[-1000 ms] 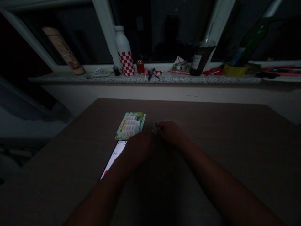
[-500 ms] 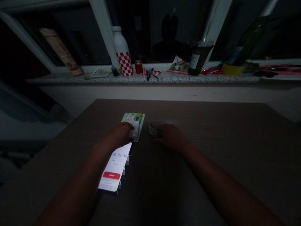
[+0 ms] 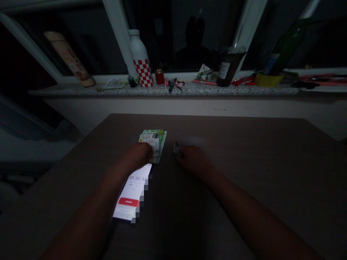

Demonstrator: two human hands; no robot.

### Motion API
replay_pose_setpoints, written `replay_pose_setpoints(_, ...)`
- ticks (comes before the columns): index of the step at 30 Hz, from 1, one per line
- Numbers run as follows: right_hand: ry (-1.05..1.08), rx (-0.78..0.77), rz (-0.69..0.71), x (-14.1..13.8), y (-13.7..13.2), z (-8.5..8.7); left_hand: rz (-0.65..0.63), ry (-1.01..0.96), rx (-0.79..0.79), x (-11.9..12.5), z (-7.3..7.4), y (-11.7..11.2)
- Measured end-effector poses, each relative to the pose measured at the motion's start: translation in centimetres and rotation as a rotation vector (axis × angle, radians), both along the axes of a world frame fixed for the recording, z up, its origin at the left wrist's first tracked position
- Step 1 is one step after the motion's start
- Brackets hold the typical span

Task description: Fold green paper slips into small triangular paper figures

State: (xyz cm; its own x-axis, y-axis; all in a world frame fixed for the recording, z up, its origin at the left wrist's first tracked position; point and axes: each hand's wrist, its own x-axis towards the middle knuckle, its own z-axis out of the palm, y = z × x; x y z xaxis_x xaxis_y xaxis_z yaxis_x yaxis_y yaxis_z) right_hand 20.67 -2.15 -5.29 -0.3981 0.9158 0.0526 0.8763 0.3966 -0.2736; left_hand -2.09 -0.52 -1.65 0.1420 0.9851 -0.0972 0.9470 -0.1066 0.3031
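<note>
The scene is very dark. A small stack of green and orange printed cards (image 3: 155, 139) lies on the brown table (image 3: 244, 151). My left hand (image 3: 138, 156) rests on the near end of that stack, its fingers closed on the top card, which is lifted a little. My right hand (image 3: 191, 159) lies on the table just right of the stack, fingers curled round a small crumpled, shiny object (image 3: 176, 148). A lit phone (image 3: 134, 191) showing a timer and a red button lies beside my left forearm.
A stone windowsill (image 3: 94, 92) runs behind the table with a red-and-white checked bottle (image 3: 140, 59), a small red jar (image 3: 159, 76), dark bottles (image 3: 230, 65), a cardboard tube (image 3: 67, 59), pens and clutter. A person's shadowy reflection shows in the window.
My left hand has moved left from beside the right hand onto the card stack and raised the top card slightly. The right hand stays put. The phone screen is now uncovered.
</note>
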Motion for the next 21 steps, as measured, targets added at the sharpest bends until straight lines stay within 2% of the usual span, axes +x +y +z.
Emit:
replay_pose_setpoints(6, 0.013, 0.019, -0.053, -0.7, -0.3, -0.2, -0.074, 0.191, 0.004, 0.5, 0.8, -0.3)
replay_pose_setpoints(11, 0.071, 0.055, -0.091, -0.6, -0.7, 0.2, -0.056, 0.263, 0.045, 0.5, 1.0, -0.2)
replay_pose_setpoints(14, 0.105, 0.073, -0.113, -0.2, -1.1, 0.7, -0.031, 0.274, 0.081, 0.5, 1.7, -0.4)
replay_pose_setpoints(17, 0.224, 0.092, -0.117, 0.4, -1.6, 1.2, 0.044, 0.231, 0.218, 0.6, 3.0, -1.3)
replay_pose_setpoints(21, 0.567, 0.078, -0.091, 1.3, -2.3, 1.4, 0.081, -0.004, 0.469, 1.7, 5.0, -3.2)
